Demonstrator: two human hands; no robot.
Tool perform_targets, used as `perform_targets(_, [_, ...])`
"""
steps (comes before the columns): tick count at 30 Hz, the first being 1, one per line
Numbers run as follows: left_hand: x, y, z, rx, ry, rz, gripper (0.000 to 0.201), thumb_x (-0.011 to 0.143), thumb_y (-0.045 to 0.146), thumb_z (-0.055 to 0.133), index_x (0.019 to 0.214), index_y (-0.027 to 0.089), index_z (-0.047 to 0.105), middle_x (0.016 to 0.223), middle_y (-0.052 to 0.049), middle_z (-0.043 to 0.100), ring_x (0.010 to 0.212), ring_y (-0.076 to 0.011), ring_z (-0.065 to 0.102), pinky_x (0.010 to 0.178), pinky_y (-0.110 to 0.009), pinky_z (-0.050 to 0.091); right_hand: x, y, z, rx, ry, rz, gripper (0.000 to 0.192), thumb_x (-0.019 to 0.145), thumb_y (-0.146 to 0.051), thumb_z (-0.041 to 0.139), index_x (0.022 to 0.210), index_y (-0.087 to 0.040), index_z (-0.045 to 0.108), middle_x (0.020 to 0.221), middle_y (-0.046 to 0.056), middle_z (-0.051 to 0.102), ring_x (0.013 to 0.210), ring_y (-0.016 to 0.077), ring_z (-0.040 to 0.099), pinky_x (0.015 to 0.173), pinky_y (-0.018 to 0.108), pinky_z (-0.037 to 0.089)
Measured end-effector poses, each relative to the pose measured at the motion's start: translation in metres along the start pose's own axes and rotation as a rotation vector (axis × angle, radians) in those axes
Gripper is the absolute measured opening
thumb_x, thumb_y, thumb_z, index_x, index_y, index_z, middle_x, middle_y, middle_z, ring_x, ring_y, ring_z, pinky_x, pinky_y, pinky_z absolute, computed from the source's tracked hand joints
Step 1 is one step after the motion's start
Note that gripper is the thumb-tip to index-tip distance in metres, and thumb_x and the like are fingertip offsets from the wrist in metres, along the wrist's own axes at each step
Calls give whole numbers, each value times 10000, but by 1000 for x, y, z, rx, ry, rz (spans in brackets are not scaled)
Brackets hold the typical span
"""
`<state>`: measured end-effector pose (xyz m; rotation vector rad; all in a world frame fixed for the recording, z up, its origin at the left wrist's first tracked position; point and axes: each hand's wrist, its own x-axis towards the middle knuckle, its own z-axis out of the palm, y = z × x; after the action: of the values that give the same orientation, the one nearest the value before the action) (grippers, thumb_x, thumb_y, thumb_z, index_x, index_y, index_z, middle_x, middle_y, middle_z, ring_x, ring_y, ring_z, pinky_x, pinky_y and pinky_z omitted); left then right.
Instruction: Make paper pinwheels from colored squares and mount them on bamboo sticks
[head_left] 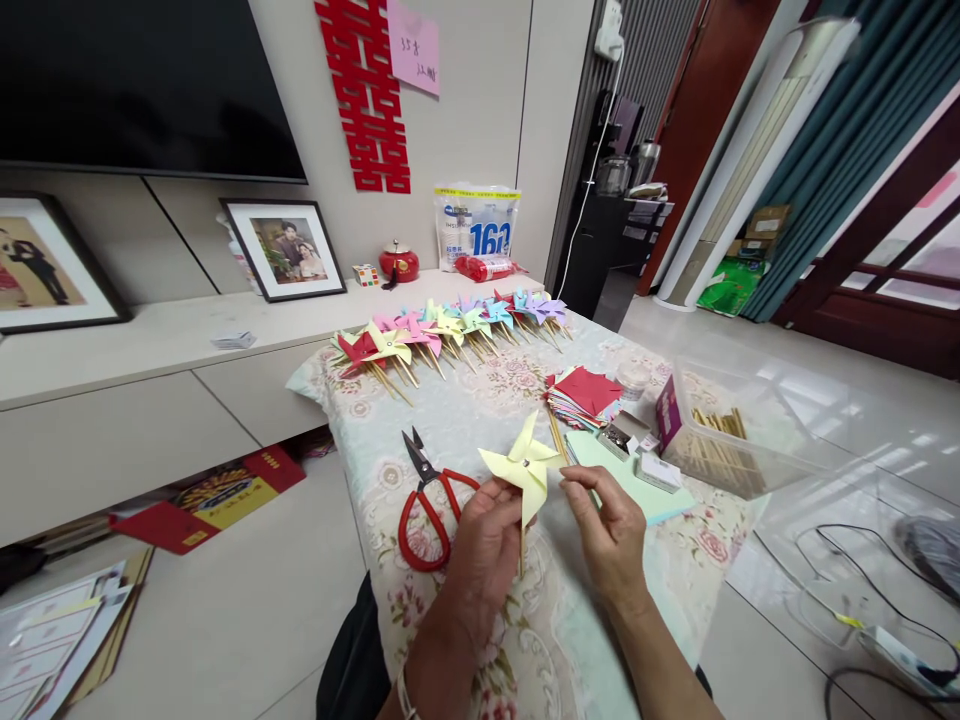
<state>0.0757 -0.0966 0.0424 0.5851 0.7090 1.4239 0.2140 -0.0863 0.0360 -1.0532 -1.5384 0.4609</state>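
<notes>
Left hand (487, 545) round yellow pinwheel (523, 468) stick — right hand (609, 530) just beside

A white plastic bag (477, 226) standing far on the cabinet against the wall bears the large blue number "162". Left of it on the wall hangs a red double-happiness sign (367, 92), and the pink note (413, 45) beside it carries handwriting too small to read.
</notes>
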Motion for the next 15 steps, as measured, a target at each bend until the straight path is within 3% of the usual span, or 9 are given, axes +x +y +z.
perform_targets(7, [4, -1, -1, 210, -23, 169, 183, 808, 342, 659, 931, 223, 725, 818, -61, 743, 771, -204, 701, 762, -362, 569, -2, -2, 8, -67, -119, -72, 229, 964, -226, 587, 1148, -218, 722, 963, 65, 747, 890, 209, 702, 791, 321, 529])
perform_targets(11, [2, 1, 2, 148, -10, 138, 161, 769, 323, 691, 894, 230, 732, 828, -62, 757, 796, -227, 708, 790, -392, 566, -1, -3, 8, -58, -170, -97, 252, 967, -211, 586, 1188, -218, 708, 1024, 63, 754, 947, 201, 700, 838, 308, 532])
perform_targets(15, [0, 2, 3, -24, 17, 22, 196, 678, 218, 738, 874, 221, 738, 930, -69, 772, 942, -255, 711, 898, -394, 543, 0, -5, 8, -56, -202, -116, 259, 977, -193, 570, 1205, -205, 692, 1067, 69, 740, 987, 194, 689, 860, 300, 530])
